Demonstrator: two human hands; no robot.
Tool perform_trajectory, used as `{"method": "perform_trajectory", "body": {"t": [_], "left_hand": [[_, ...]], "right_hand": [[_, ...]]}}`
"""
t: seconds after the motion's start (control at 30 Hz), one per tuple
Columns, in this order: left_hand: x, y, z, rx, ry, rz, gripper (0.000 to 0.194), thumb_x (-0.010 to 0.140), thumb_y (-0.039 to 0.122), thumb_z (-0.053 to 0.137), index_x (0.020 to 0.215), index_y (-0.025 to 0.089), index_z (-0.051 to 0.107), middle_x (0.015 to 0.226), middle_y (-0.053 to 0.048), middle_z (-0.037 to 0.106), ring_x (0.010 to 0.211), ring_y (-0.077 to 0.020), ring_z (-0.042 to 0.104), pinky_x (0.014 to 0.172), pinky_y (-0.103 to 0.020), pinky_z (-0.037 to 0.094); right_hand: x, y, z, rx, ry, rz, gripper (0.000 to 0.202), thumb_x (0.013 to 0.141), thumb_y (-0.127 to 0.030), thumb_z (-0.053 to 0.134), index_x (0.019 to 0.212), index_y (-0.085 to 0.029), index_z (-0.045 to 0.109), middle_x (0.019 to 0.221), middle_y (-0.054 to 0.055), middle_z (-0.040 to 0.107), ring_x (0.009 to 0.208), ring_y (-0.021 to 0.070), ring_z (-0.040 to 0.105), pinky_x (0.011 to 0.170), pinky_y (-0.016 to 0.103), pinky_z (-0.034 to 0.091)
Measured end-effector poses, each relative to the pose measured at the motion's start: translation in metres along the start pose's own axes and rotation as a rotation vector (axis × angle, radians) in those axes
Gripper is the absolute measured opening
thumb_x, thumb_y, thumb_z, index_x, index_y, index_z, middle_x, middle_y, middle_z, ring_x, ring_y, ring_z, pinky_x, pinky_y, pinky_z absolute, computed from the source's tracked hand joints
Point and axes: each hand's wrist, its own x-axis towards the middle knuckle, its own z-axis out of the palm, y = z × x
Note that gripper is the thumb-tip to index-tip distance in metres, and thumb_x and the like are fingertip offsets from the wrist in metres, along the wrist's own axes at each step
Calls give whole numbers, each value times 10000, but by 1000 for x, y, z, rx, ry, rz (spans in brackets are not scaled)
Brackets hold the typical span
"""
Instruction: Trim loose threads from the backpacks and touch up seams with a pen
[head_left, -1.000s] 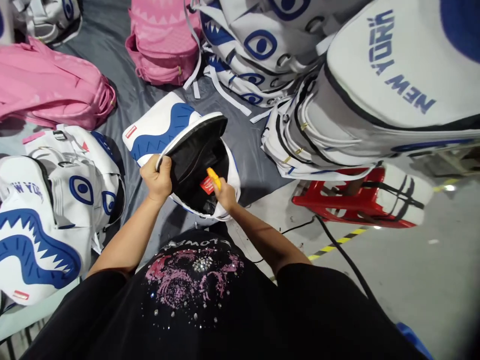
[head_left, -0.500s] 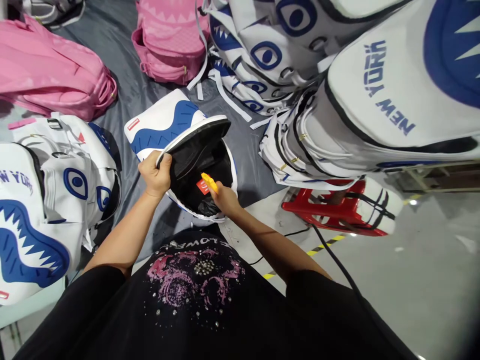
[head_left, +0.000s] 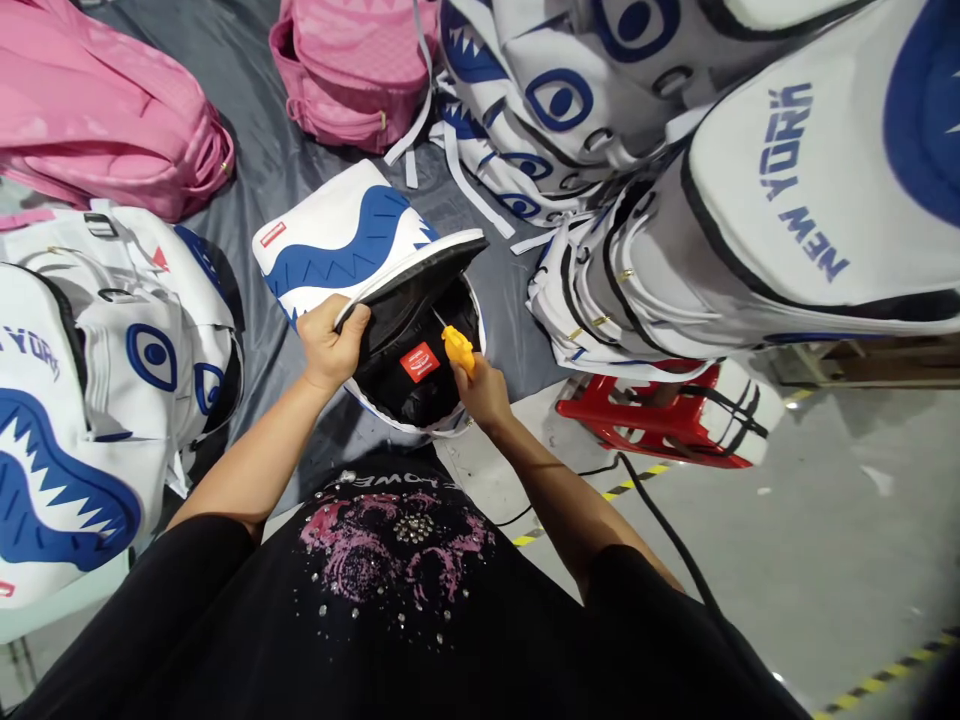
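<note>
A white and blue backpack [head_left: 330,240] lies on the grey-covered table in front of me, its black-lined mouth facing me. My left hand [head_left: 334,342] is closed on the backpack's raised flap at its left edge. In my right hand [head_left: 482,388] is a yellow-handled tool [head_left: 458,348], held at the right side of the opening; a thin metal tip points up and left from it. Inside, a red label [head_left: 419,362] shows on the black lining.
Pink backpacks [head_left: 112,110] lie at the back left. White and blue backpacks [head_left: 150,400] sit at the left, and more are piled at the right [head_left: 750,200]. A red stool [head_left: 637,415] stands on the floor at the right, near a black cable [head_left: 675,540].
My right hand and the yellow tool have moved slightly right and up, away from the red label, which now shows fully. The flap and my left hand have shifted a little right.
</note>
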Motion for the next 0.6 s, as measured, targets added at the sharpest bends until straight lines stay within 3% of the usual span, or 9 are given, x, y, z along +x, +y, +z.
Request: {"method": "perform_trajectory", "body": {"t": [0.17,0.3,0.47,0.6], "left_hand": [[-1,-1,0,-60,-1,34,472,974,461,542,600,176,501,525,48,418,472,-69,352,477,-244,252],[-5,-4,2,-72,-23,15,487,971,485,542,597,175,514,524,46,429,473,-70,359,484,-245,260],[-14,-5,3,-7,30,-93,528,971,557,501,607,177,544,542,29,481,496,-81,407,516,-247,300],[-17,-9,9,79,37,-138,542,968,601,471,642,181,578,553,22,511,499,-87,429,523,-246,320]], "right_hand": [[18,-3,-5,-130,22,87,395,1058,-426,331,1232,-150,554,1047,154,736,970,284,702,758,312,459],[34,4,-39,-344,-38,172,414,1042,-402,382,1279,-121,572,1160,214,705,1050,291,694,803,325,495],[42,2,-95,-660,-471,69,365,967,-399,569,1174,-132,708,1181,205,715,1091,298,694,819,317,520],[45,-11,-123,-739,-505,14,452,991,-447,521,1250,-112,680,1205,206,708,1114,302,686,841,333,522]]}}
